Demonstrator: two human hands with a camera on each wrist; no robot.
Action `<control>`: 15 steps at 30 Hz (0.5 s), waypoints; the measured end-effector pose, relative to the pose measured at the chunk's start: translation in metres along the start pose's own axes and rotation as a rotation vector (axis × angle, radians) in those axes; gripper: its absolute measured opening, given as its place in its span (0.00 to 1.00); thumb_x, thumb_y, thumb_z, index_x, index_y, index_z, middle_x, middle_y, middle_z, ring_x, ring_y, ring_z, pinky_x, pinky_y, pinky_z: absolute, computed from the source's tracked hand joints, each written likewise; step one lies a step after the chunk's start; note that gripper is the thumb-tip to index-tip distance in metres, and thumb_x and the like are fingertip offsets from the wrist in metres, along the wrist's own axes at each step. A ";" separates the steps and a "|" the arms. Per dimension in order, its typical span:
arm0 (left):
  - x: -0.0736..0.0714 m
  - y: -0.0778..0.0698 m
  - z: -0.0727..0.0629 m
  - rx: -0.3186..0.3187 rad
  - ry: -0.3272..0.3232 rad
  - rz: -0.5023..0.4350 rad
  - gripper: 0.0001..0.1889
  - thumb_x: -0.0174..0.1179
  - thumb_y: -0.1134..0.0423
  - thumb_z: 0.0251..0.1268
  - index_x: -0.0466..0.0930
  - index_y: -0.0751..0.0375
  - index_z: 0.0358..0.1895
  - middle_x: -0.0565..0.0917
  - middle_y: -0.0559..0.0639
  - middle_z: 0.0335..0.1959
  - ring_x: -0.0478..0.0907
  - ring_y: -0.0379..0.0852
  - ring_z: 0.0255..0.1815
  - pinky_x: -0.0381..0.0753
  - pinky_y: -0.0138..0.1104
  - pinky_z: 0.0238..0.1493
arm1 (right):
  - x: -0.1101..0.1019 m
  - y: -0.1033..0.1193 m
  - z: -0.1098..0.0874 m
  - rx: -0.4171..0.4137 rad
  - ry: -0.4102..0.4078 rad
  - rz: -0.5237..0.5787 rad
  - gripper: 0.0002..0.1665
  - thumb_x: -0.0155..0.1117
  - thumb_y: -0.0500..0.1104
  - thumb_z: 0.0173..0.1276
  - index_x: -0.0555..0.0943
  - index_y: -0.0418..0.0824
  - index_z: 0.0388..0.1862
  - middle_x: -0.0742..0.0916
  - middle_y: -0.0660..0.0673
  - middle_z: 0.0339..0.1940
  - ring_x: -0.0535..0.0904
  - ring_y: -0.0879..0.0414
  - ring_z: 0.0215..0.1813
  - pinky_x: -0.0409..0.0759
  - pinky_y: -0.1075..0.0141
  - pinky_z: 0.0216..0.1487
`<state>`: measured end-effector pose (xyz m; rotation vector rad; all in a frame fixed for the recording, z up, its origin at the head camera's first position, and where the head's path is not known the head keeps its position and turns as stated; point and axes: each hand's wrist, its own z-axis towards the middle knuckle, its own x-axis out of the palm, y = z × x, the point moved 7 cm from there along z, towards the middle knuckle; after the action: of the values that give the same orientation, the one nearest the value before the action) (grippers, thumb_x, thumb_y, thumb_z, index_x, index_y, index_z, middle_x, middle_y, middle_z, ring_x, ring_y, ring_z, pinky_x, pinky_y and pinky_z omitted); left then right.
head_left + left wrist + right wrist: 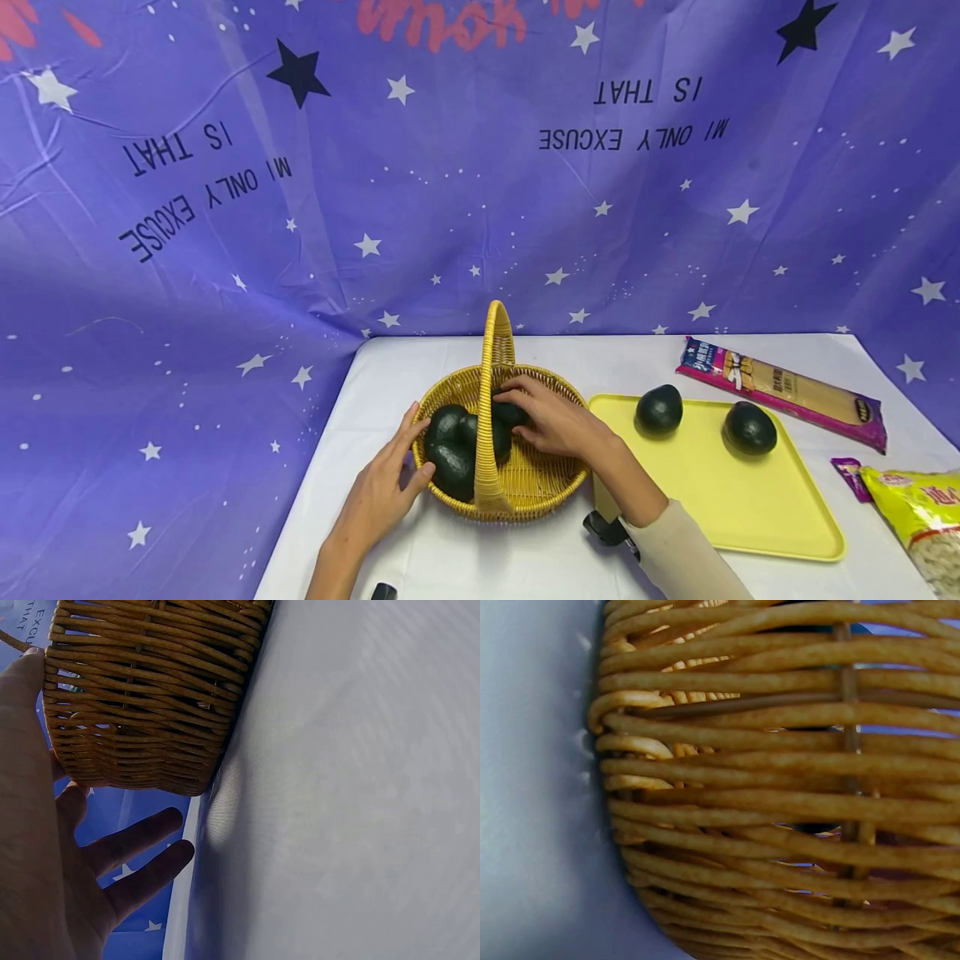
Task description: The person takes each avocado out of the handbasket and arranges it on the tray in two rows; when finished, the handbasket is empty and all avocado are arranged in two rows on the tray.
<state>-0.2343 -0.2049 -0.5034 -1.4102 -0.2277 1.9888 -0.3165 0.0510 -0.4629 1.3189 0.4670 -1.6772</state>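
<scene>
A yellow wicker basket (547, 492) with a tall arched handle stands on the white table and holds several dark green avocados (452, 469), grouped on its left side. My right hand (558, 421) reaches in over the right rim, its fingers curled on an avocado (511, 413) behind the handle. My left hand (381, 493) touches the left rim with fingers spread. From the left wrist, the hand (82, 889) appears beside the woven wall (150, 697), two fingers extended clear of it. Only basket weave (780, 802) fills the right wrist view, hiding that hand.
Right of the basket lies a yellow tray (720, 508) bearing two avocados, one left (659, 409) and one right (750, 428). Behind it is a long purple noodle pack (787, 392). A yellow-green bag (918, 508) sits at the right edge. Purple star-printed cloth (480, 208) hangs behind.
</scene>
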 end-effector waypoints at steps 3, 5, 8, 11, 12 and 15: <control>0.000 0.001 0.000 -0.004 0.003 0.003 0.34 0.63 0.48 0.79 0.66 0.44 0.84 0.58 0.40 0.88 0.76 0.37 0.40 0.76 0.34 0.39 | 0.001 -0.001 0.001 0.011 0.007 0.004 0.34 0.80 0.37 0.67 0.79 0.38 0.70 0.78 0.36 0.71 0.79 0.43 0.70 0.79 0.50 0.71; 0.000 0.001 0.000 -0.006 0.004 0.005 0.34 0.63 0.47 0.79 0.66 0.44 0.84 0.58 0.40 0.89 0.76 0.37 0.40 0.76 0.34 0.39 | 0.002 -0.001 0.001 0.014 0.010 0.004 0.34 0.80 0.37 0.67 0.79 0.38 0.70 0.78 0.36 0.71 0.80 0.43 0.69 0.80 0.50 0.71; 0.000 0.001 0.000 -0.004 0.004 0.005 0.34 0.63 0.47 0.79 0.66 0.44 0.84 0.58 0.41 0.88 0.76 0.37 0.39 0.75 0.33 0.39 | 0.003 -0.001 0.002 0.020 0.014 0.008 0.34 0.80 0.36 0.67 0.78 0.37 0.71 0.78 0.36 0.71 0.80 0.43 0.69 0.80 0.50 0.70; 0.000 0.001 0.000 -0.001 -0.001 0.007 0.34 0.63 0.48 0.79 0.67 0.44 0.84 0.59 0.42 0.88 0.75 0.37 0.39 0.75 0.33 0.38 | 0.003 -0.002 0.002 0.024 0.014 0.011 0.34 0.80 0.37 0.67 0.78 0.37 0.70 0.78 0.36 0.70 0.80 0.44 0.68 0.81 0.51 0.69; 0.000 0.001 0.000 0.001 -0.001 0.007 0.34 0.63 0.48 0.79 0.67 0.44 0.84 0.59 0.42 0.88 0.75 0.37 0.39 0.75 0.33 0.38 | 0.003 -0.002 0.003 0.025 0.014 0.013 0.34 0.80 0.37 0.67 0.78 0.37 0.70 0.78 0.36 0.70 0.80 0.44 0.68 0.81 0.51 0.69; 0.000 0.001 0.001 0.003 -0.004 0.008 0.34 0.63 0.48 0.78 0.67 0.45 0.84 0.59 0.41 0.88 0.75 0.37 0.39 0.75 0.33 0.38 | 0.003 -0.002 0.003 0.023 0.014 0.013 0.34 0.81 0.37 0.67 0.79 0.37 0.70 0.78 0.36 0.70 0.80 0.43 0.68 0.81 0.50 0.69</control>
<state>-0.2349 -0.2054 -0.5032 -1.4077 -0.2203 1.9979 -0.3195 0.0484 -0.4647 1.3484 0.4471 -1.6679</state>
